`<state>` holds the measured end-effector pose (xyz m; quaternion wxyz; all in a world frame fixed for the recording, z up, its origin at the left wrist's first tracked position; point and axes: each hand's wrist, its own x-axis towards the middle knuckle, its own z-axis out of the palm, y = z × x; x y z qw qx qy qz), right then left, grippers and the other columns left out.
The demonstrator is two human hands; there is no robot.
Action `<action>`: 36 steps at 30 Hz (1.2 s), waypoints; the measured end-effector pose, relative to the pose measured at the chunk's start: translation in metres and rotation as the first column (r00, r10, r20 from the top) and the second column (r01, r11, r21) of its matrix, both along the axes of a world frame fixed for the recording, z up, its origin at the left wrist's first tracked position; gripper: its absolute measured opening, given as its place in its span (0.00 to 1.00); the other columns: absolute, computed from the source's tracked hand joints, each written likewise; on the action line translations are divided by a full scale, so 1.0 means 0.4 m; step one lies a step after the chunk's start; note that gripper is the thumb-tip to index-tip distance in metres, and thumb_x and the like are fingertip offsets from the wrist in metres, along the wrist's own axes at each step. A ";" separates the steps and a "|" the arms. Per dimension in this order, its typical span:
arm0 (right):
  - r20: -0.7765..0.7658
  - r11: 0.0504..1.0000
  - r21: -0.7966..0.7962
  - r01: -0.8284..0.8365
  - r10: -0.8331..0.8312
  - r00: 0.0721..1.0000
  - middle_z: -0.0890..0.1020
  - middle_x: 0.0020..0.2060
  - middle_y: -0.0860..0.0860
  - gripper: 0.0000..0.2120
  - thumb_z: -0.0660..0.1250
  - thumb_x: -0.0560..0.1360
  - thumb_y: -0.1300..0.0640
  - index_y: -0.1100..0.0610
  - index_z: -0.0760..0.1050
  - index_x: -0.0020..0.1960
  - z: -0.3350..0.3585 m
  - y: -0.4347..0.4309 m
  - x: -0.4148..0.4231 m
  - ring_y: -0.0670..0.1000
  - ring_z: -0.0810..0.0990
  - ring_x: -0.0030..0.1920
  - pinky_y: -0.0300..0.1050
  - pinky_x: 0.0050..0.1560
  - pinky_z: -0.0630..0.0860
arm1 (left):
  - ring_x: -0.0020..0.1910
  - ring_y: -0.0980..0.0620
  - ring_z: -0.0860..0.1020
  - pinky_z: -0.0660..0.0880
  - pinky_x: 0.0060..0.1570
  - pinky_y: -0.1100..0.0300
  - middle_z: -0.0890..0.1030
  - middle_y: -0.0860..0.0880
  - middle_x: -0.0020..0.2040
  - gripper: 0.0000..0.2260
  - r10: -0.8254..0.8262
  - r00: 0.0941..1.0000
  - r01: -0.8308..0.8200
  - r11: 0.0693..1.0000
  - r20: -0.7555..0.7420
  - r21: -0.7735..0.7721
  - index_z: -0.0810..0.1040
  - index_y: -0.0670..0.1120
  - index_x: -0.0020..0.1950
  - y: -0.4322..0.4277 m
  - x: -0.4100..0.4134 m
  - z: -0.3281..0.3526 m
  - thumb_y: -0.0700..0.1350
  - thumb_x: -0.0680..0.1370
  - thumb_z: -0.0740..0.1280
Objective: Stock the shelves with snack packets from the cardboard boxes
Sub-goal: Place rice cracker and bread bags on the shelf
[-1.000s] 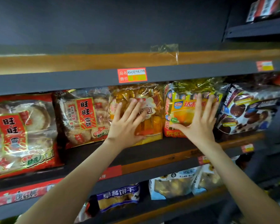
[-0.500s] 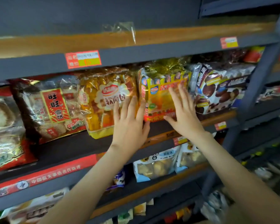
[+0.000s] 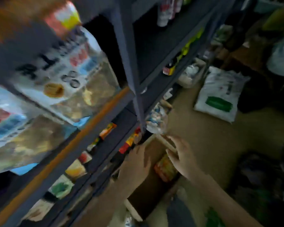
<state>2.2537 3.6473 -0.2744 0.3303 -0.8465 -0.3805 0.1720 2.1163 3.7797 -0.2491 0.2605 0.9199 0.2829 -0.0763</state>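
Cardboard box open on the floor against the foot of the shelf; head view, heavy blur. Placed there, presumably, so packets travel only a short way up. One orange snack packet lies inside. Both hands are over the opening: right hand has fingers spread, empty, near the far flap; left hand is too smeared to tell its grip. Judged: reaching for the next packet.

Prob. shop: shelves w/ snack packets.
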 end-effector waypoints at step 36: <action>-0.551 0.942 -0.244 0.230 -0.330 0.766 0.41 0.75 0.43 0.42 0.74 0.69 0.43 0.31 0.49 0.71 -1.177 -0.099 -0.059 0.47 0.43 0.73 0.57 0.73 0.49 | 0.49 0.65 0.68 0.68 0.47 0.80 0.62 0.54 0.54 0.29 0.137 0.974 -0.217 0.805 -0.182 -0.552 0.58 0.71 0.67 -0.060 0.035 -1.133 0.46 0.77 0.69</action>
